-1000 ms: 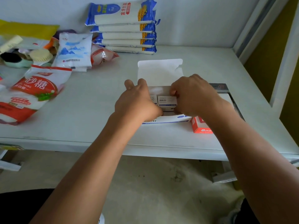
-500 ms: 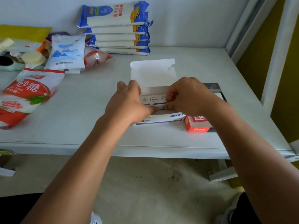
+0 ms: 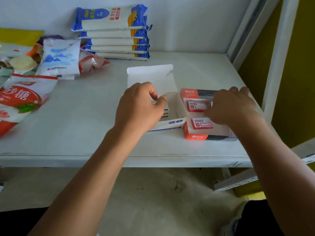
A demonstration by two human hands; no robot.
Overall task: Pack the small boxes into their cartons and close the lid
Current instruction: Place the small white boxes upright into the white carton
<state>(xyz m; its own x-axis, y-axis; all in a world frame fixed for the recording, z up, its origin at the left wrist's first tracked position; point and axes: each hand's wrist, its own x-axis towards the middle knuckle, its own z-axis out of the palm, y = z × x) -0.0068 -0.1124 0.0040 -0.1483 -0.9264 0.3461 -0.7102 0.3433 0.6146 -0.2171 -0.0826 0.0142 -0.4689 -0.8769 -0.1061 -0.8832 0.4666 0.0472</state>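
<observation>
A white carton (image 3: 172,125) lies in the middle of the table with its lid (image 3: 150,75) standing open at the back. My left hand (image 3: 139,106) is curled over the carton's left part, with fingers and thumb around small white boxes (image 3: 165,113) that it mostly hides. The right part of that carton shows bare. Touching it on the right is a red carton (image 3: 196,137), open, with two small red boxes (image 3: 196,106) (image 3: 202,123) visible inside. My right hand (image 3: 228,106) is spread over the red carton, fingertips at its far edge, with nothing seen in its grip.
A stack of blue-and-white noodle packs (image 3: 114,33) stands against the back wall. Bags of sugar (image 3: 22,99) and salt (image 3: 59,58) and other packets crowd the table's left. A white shelf post (image 3: 279,53) rises at the right. The table's front edge (image 3: 127,160) is close.
My right hand has left the white carton and moved right over the red carton, uncovering its small red boxes. My left hand stays on the small white boxes.
</observation>
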